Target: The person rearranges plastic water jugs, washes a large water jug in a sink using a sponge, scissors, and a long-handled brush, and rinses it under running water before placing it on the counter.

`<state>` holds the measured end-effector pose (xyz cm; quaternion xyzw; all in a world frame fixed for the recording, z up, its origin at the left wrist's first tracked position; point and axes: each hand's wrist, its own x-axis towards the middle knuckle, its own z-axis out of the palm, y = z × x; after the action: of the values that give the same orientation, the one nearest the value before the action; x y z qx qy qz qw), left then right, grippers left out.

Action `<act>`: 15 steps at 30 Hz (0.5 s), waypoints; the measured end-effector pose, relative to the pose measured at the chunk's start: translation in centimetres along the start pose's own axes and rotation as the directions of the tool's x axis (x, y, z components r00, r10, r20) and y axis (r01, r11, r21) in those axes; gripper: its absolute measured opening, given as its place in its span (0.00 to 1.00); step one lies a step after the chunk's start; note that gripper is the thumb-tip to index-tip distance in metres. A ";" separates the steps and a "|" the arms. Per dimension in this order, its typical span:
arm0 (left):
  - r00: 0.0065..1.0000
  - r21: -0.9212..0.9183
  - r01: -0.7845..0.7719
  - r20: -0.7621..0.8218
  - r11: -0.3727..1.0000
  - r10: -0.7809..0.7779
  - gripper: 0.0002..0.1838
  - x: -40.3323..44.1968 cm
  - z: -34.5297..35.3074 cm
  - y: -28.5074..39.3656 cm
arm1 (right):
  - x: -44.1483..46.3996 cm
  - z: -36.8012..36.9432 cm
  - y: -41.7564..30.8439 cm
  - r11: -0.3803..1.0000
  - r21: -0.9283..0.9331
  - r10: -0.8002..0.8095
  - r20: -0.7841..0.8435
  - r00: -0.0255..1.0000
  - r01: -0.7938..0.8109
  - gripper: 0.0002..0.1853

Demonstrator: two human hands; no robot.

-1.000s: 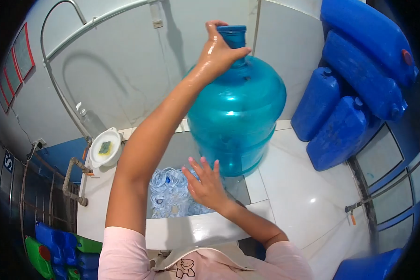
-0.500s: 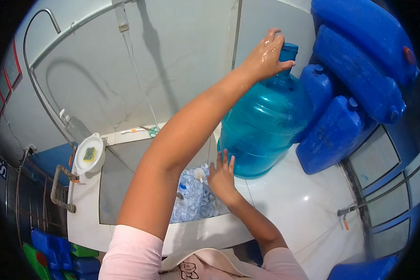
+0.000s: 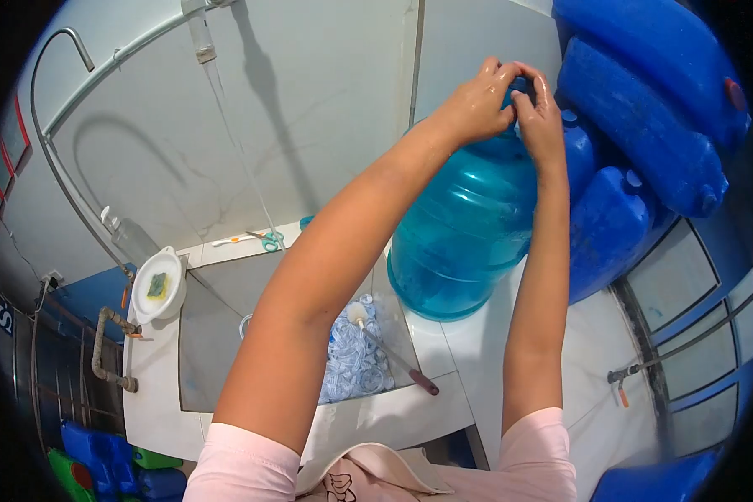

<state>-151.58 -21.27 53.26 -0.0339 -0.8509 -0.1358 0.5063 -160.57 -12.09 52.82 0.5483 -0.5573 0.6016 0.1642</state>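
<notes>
A large translucent blue water jug (image 3: pixel 468 226) stands upright on the white tiled counter. My left hand (image 3: pixel 479 105) is closed around the left side of its neck, with the fingers near the top. My right hand (image 3: pixel 540 125) meets it from the right, thumb and fingers curled over the cap (image 3: pixel 519 84), which is mostly hidden between both hands. Wet skin shines on my hands. A brush with a brown handle (image 3: pixel 423 382) leans out of the sink (image 3: pixel 226 309), its pale head on a pile of clear, ring-like plastic pieces (image 3: pixel 358 360).
Several blue jerrycans (image 3: pixel 615 217) are stacked to the right. A white bowl (image 3: pixel 160 284) with a sponge, a pump bottle (image 3: pixel 130 234) and scissors (image 3: pixel 269 241) sit around the sink. Water runs from a clear pipe (image 3: pixel 202 38) at the wall.
My right hand has moved up from the brush at the sink edge to the jug's cap, leaving the brush handle in view. My left hand remains at the neck.
</notes>
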 end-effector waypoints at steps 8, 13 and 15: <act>0.991 -0.095 -0.062 -0.125 0.993 0.050 0.20 -0.9 1.2 -0.7 | -0.6 -0.2 0.9 0.993 -0.014 -0.114 0.004 0.994 0.114 0.17; 0.991 -0.116 -0.055 -0.128 0.992 0.040 0.19 -1.1 1.1 -0.7 | -0.8 -0.4 0.8 0.995 0.001 -0.096 0.007 0.995 0.096 0.17; 0.990 -0.100 -0.046 -0.137 0.994 0.032 0.19 -0.9 1.2 -0.4 | -0.7 -0.5 0.7 0.995 -0.005 -0.103 -0.004 0.995 0.103 0.17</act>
<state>-152.21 -21.28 51.84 -0.0674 -0.8058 -0.1714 0.5628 -161.17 -11.65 52.01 0.5746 -0.5294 0.5921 0.1975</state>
